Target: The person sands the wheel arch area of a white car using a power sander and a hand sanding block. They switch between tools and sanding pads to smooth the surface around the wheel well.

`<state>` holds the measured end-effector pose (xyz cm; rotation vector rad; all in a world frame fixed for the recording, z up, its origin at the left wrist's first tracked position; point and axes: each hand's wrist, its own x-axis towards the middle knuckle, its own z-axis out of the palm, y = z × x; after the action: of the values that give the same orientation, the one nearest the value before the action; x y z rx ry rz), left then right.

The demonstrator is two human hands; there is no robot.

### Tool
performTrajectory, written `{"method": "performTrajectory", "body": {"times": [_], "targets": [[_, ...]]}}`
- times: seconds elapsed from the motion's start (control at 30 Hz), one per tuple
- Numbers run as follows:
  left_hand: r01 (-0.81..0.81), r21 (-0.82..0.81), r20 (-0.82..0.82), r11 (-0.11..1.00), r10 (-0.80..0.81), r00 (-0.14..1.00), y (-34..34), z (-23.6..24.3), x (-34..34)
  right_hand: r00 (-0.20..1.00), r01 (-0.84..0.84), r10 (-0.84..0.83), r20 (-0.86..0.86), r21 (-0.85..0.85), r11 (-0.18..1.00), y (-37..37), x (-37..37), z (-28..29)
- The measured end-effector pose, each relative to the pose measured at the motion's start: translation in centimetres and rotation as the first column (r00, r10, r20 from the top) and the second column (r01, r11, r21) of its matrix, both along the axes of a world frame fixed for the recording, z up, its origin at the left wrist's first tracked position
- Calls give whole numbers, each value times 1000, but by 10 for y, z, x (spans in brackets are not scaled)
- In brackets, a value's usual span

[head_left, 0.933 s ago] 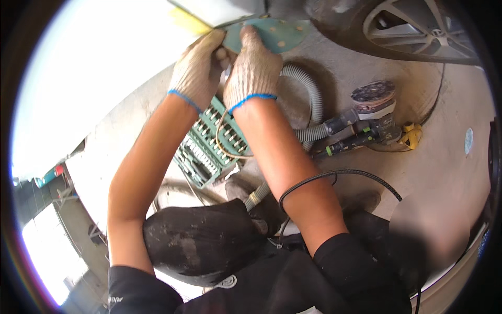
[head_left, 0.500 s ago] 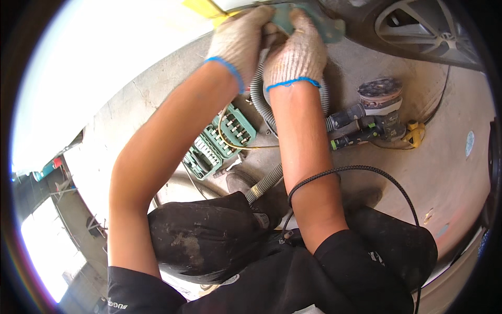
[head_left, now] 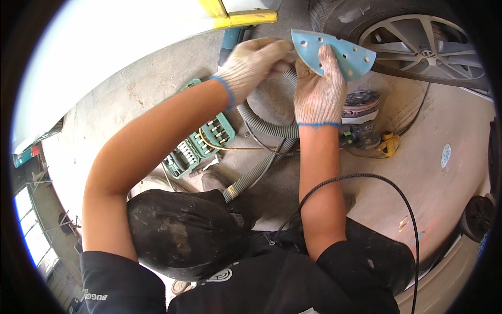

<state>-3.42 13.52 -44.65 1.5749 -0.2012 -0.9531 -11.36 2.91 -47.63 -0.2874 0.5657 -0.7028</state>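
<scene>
A light-blue sanding disc [head_left: 340,47], punched with holes and showing as a half circle, is gripped in my right hand [head_left: 319,102]. The thumb presses on its face; the other fingers are mostly hidden behind it. Just left of the disc is my left hand [head_left: 252,68], its fingers curled together. Whether anything is between those fingertips is hidden. Both hands wear off-white knitted gloves with blue cuffs. Below and right of my right hand, a round-headed power sander [head_left: 361,112] rests on the floor, partly covered by my wrist.
A white car panel [head_left: 120,57] edged with yellow tape [head_left: 246,19] fills the upper left. A car wheel [head_left: 429,55] stands at upper right. Below my hands lie a grey ribbed hose [head_left: 261,123] and an open green socket case [head_left: 225,131]. A black braided cable [head_left: 387,180] crosses my right forearm.
My hands, close together at the top before, have come down and moved apart. The disc, previously blurred behind them, is now plainly seen in my right hand. The view has shifted too.
</scene>
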Motion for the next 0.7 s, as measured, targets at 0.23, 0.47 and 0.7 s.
{"method": "performTrajectory", "body": {"times": [0.23,0.47,0.7], "targets": [[-73,103,129,992,59,990,37,-9,8,997,-73,76,19,-120,990,3,-22,12],[324,313,771,893,-439,463,-13,-13,38,985,-170,169,-19,-167,971,8,-25,17],[-8,-459,-126,889,-56,990,59,-17,78,976,-212,202,-75,-170,962,6,-26,-1]]}}
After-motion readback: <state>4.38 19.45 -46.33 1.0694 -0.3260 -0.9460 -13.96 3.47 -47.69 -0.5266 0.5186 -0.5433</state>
